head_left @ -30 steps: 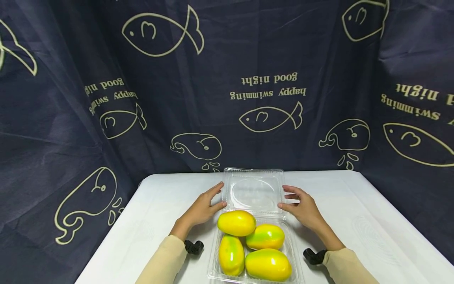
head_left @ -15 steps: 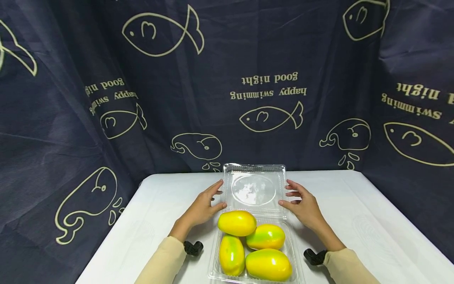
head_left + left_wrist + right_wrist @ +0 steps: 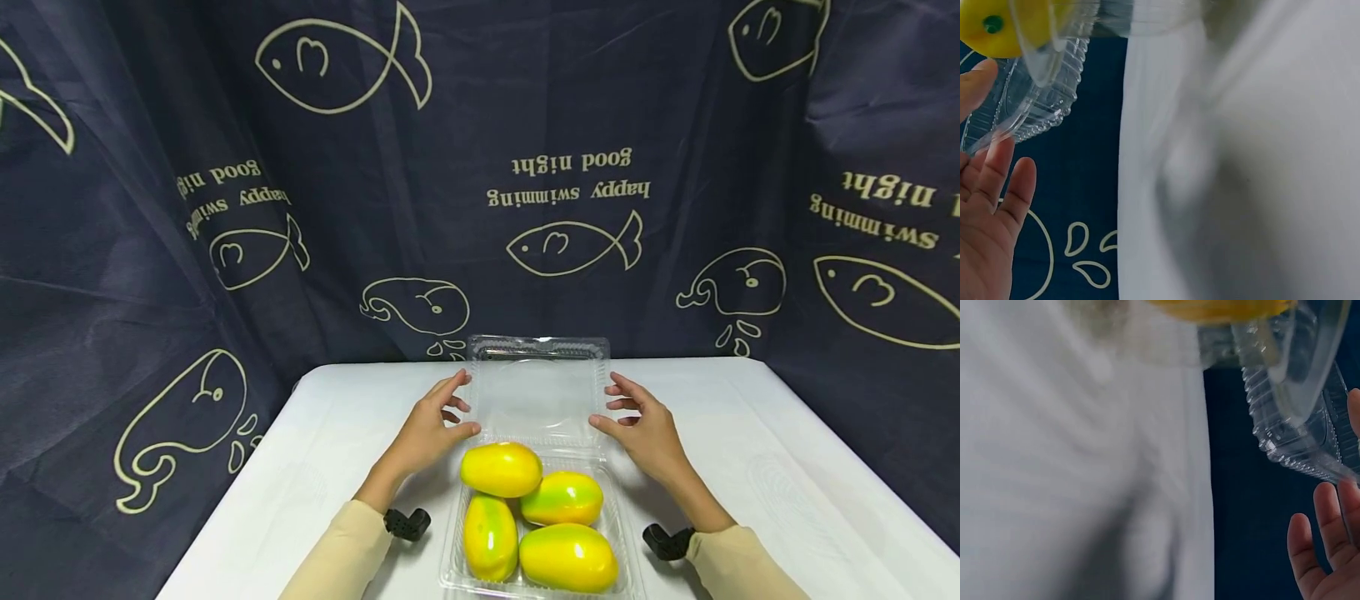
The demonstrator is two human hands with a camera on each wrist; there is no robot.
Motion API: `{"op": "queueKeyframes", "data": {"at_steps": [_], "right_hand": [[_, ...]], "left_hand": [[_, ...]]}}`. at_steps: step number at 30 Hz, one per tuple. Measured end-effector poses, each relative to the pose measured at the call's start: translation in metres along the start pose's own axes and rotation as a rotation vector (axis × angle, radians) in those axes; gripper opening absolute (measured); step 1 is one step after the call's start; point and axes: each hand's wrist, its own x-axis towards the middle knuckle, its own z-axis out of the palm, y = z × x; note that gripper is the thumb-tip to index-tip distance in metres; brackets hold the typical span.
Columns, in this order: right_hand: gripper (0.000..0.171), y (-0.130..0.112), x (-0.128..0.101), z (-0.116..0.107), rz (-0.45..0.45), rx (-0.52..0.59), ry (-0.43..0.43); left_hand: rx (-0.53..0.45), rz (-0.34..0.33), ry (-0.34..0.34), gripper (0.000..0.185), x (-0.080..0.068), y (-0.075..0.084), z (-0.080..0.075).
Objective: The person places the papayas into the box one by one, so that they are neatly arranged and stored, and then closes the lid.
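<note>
A clear plastic clamshell box [image 3: 450, 557] lies on the table, holding several glossy yellow-green, mango-like fruits. One fruit [image 3: 501, 470] sits higher than the others at the hinge side. The box's lid [image 3: 536, 400] is tilted up at the back. My left hand [image 3: 431, 429] grips the lid's left edge, thumb in front and fingers behind the rim. At the opposite edge, my right hand [image 3: 648, 429] holds the lid in the same way. Both wrist views show the lid's ridged rim [image 3: 1063, 94] between thumb and fingers.
A white-covered table [image 3: 337, 450] carries everything, its far edge close behind the lid. A dark blue curtain [image 3: 420, 167] with fish and whale drawings encloses the back and sides. A black wrist device [image 3: 408, 525] sits on each wrist.
The lid has tilted further up, its far edge rising in the head view. Both hands have risen slightly with it. The fruits and the box base have stayed put.
</note>
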Motion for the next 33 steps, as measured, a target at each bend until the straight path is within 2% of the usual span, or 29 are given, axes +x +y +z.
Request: {"op": "queueKeyframes", "data": {"at_steps": [7,10,13,19,25,33], "right_hand": [[0.084,-0.011,-0.004,-0.005,0.031,0.049,-0.029],[0.083,-0.018,-0.007,-0.008,0.041,0.077,-0.040],[0.080,-0.023,-0.009,-0.011,0.048,0.093,-0.037],[0.072,-0.032,-0.013,-0.016,0.060,0.146,-0.012],[0.062,-0.043,-0.020,-0.021,0.060,0.180,0.008],[0.051,-0.049,-0.029,-0.027,0.029,0.154,0.015]], "left_hand": [[-0.119,-0.090,-0.004,0.088,-0.003,0.007,-0.005],[-0.187,-0.140,-0.028,0.088,-0.007,0.022,-0.011],[-0.241,-0.163,-0.037,0.087,-0.009,0.031,-0.015],[-0.318,-0.143,-0.001,0.079,-0.010,0.024,-0.016],[-0.373,-0.120,0.047,0.068,-0.015,0.030,-0.018],[-0.399,-0.108,0.107,0.056,-0.023,0.038,-0.020]]}}
